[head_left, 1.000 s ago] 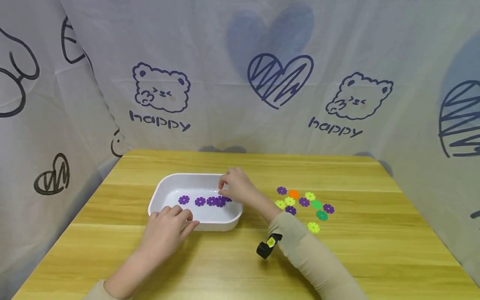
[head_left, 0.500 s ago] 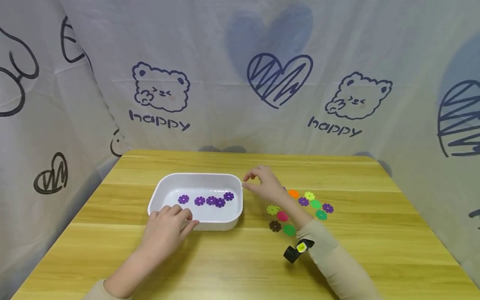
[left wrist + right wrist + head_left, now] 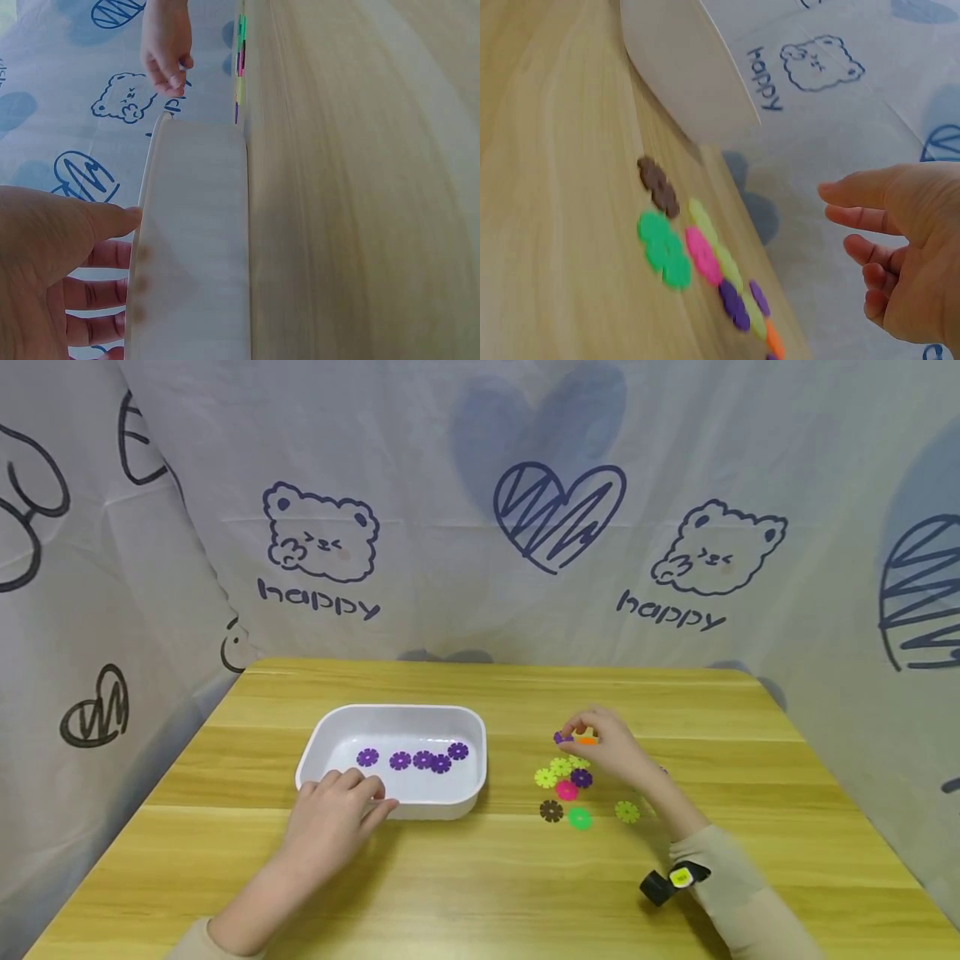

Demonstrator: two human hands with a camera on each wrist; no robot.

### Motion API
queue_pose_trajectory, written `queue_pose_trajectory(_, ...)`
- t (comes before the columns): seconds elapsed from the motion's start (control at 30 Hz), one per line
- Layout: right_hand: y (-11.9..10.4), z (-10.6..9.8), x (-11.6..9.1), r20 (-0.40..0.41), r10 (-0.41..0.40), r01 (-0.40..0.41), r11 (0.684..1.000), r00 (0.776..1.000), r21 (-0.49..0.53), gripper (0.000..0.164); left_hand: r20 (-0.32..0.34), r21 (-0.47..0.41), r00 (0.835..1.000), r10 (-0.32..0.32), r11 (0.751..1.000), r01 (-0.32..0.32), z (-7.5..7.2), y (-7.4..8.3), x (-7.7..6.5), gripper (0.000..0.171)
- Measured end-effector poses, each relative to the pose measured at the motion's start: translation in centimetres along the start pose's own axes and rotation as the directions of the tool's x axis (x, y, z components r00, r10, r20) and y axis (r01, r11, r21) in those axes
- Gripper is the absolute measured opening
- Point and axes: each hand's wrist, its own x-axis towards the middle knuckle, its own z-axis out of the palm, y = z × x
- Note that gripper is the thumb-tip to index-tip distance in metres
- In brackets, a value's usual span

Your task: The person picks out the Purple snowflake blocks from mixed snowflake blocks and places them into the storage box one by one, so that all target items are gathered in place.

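Note:
My left hand (image 3: 335, 822) grips the near rim of a white plastic basin (image 3: 480, 760). In the left wrist view the thumb (image 3: 120, 220) lies near the rim and the fingers reach over the wall. Several purple snowflake discs (image 3: 367, 757) lie inside the basin, two of them overlapping. My right hand (image 3: 611, 747) hovers over the loose discs at the right, its fingers slightly bent and nothing between them. Nearest its fingertips are a purple disc (image 3: 560, 737) and an orange disc (image 3: 587, 741). The right wrist view shows the right hand (image 3: 900, 247) apart from the discs.
Around the right hand lie yellow discs (image 3: 546, 777), a pink disc (image 3: 567, 790), a brown disc (image 3: 551, 811) and a green disc (image 3: 580, 818). My right forearm hides some others. A patterned white cloth (image 3: 435, 610) hangs behind the wooden table (image 3: 465, 893).
My right hand has left the basin and moved right to the loose discs. A purple disc it was over now lies uncovered in the basin. My left hand has stayed put.

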Motion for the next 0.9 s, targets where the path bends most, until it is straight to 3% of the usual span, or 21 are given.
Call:
queue_pose_trajectory(0.2, 1.9, -0.8, -1.3, 0.042, 0.016, -0.015, 0.999, 0.999, -0.03, 0.021, 0.005, 0.001, 1.0, -0.005, 1.0, 0.005, -0.2, 0.0, -0.1, 0.019)
queue_pose_trajectory(0.43, 3.7, -1.4, -1.9, 0.197, 0.002, 0.005, 0.999, 0.98, -0.035, 0.02, 0.011, -0.004, 1.0, -0.004, 1.0, 0.004, -0.1, -0.2, -0.2, 0.019)
queue_pose_trajectory(0.57, 4.3, -1.4, -2.0, 0.239, 0.006, 0.011, 0.997, 0.971, -0.071, 0.024, 0.01, -0.002, 1.0, -0.007, 1.0, 0.007, -0.2, 0.0, -0.2, 0.019)
queue_pose_trajectory(0.9, 5.1, -0.7, -1.9, 0.235, 0.047, -0.021, 0.993, 0.971, -0.112, 0.025, 0.003, -0.005, 1.0, 0.007, 1.0, -0.007, -0.4, 0.0, -0.2, 0.019)
